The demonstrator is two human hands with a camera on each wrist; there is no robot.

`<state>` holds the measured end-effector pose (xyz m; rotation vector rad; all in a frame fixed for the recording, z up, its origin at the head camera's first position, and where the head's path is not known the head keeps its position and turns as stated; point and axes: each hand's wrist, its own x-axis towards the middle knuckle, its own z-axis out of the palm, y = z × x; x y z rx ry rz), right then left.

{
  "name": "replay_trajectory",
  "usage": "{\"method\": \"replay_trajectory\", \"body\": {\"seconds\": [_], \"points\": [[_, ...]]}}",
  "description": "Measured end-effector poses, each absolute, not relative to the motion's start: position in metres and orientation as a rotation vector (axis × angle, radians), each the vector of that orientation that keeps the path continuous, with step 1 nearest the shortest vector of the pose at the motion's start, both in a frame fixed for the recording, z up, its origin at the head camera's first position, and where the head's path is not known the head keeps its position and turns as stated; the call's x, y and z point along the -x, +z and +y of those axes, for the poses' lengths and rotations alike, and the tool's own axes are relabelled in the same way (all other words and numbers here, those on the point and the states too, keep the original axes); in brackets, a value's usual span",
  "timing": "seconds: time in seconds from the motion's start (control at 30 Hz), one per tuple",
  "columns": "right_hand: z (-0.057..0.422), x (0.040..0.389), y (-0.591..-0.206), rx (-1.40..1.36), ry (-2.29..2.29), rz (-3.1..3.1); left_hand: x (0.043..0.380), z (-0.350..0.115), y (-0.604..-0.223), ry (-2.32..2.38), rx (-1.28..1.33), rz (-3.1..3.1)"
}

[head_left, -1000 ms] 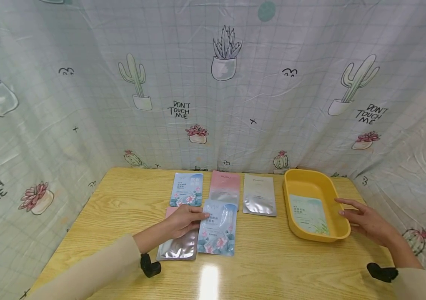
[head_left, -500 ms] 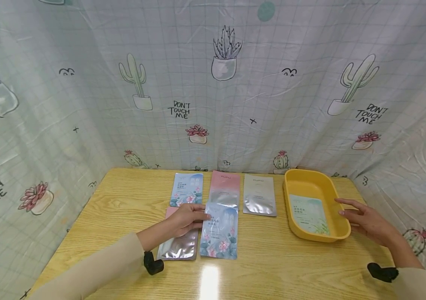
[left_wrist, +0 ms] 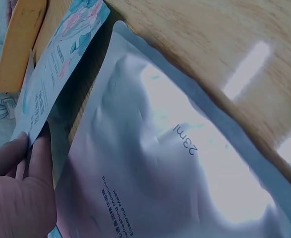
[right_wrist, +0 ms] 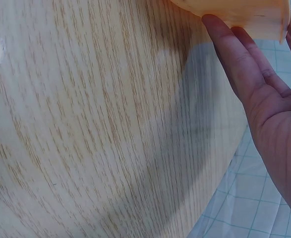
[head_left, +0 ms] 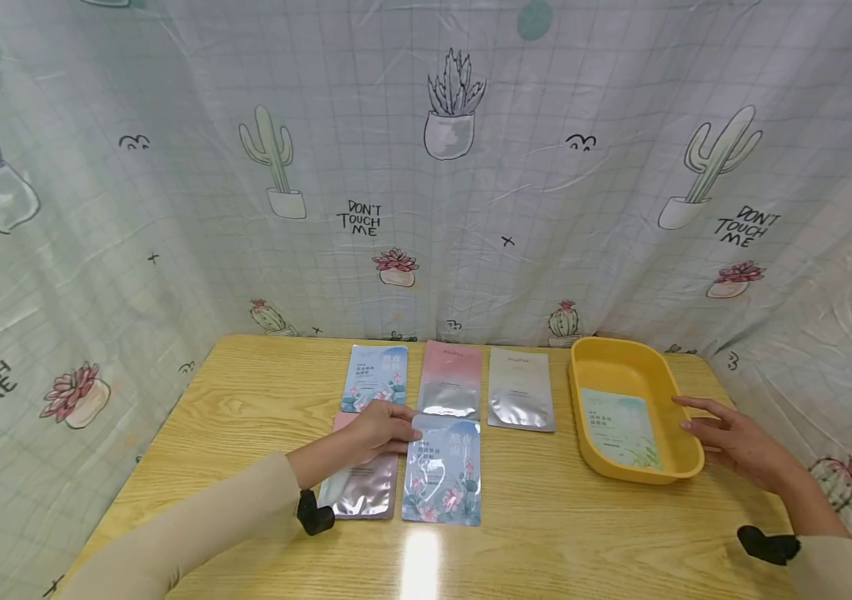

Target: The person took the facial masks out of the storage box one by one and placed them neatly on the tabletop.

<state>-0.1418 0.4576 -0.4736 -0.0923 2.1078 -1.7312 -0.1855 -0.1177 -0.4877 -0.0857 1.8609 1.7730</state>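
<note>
My left hand (head_left: 384,432) pinches the left edge of a blue face mask sachet (head_left: 444,479) with pink flowers, between thumb and fingers. In the left wrist view that sachet (left_wrist: 53,69) stands tilted above the table. Under my left hand lies a pink and silver mask sachet (head_left: 369,492), partly hidden by the hand. My right hand (head_left: 741,446) holds the right side of a yellow plastic basket (head_left: 644,475). In the right wrist view its fingers (right_wrist: 239,62) press the basket's outer wall. A pale green sachet (head_left: 621,429) lies inside the basket.
Along the back of the wooden table (head_left: 546,508) lie another blue flowered sachet (head_left: 373,379), a pink and silver sachet (head_left: 451,379) and a cream and silver one (head_left: 520,387). A cactus-print curtain (head_left: 426,192) hangs behind and on both sides.
My left hand has moved slightly right and nearer the front with the blue sachet, turning its face so the print shows differently. My right hand and the basket have stayed put.
</note>
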Motion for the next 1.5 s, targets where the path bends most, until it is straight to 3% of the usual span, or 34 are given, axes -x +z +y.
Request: {"method": "replay_trajectory", "body": {"seconds": [0.17, 0.57, 1.03, 1.5], "points": [[0.458, 0.143, -0.473, 0.09, -1.729, 2.117, 0.186, -0.115, -0.487, 1.694, 0.055, 2.0], [0.454, 0.143, -0.47, 0.095, -1.744, 2.113, 0.185, -0.117, -0.475, 1.391, -0.309, 2.403], [0.457, 0.143, -0.472, 0.136, -1.745, 2.091, 0.188, -0.117, -0.458, 1.381, -0.399, 2.468], [0.457, 0.142, -0.468, 0.135, -1.732, 2.079, 0.204, -0.052, -0.444, 1.366, -0.651, 2.45]]}}
